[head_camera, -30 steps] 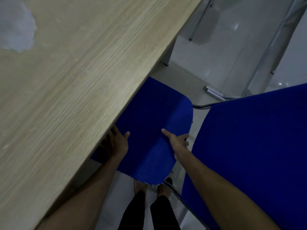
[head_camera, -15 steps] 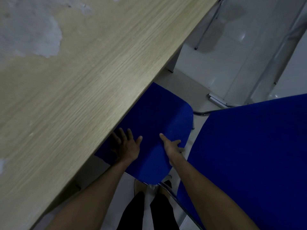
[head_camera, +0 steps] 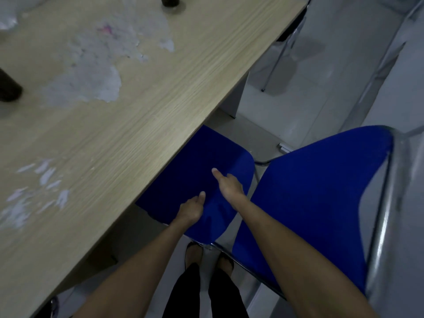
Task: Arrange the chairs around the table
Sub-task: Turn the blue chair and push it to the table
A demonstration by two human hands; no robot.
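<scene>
Now, both hands: they rest on the blue chair seat (head_camera: 202, 171), which is pushed partly under the near long edge of the bench (head_camera: 128, 106).
Left hand (head_camera: 191, 208): lies on the near part of the seat, thumb up on the cushion, fingers curled over the seat's near edge and hidden from the camera; how tightly they grip cannot be told.
Right hand (head_camera: 229, 185): sits just beside the left one, nearer the seat's rounded right corner, with the thumb stretched flat across the fabric and the other fingers wrapped over the edge, out of sight.
Seat: its far half is hidden beneath the bench top; the near half sticks out over the floor (head_camera: 332, 92).
Chair back (head_camera: 309, 203): broad, blue, framed by a chrome tube (head_camera: 380, 230), standing to the right of the arms.
Bench surface: pale wood grain with patches of peeled grey-white laminate (head_camera: 91, 83) toward its far left part.
Dark objects: one (head_camera: 9, 86) at the left edge of the bench, one (head_camera: 169, 0) at the far edge; both are cropped and unclear.
Person's feet (head_camera: 208, 258): on the floor below the seat's near corner, in dark shoes.
Second chair's metal legs (head_camera: 277, 58): beyond the far right corner of the bench.
</scene>
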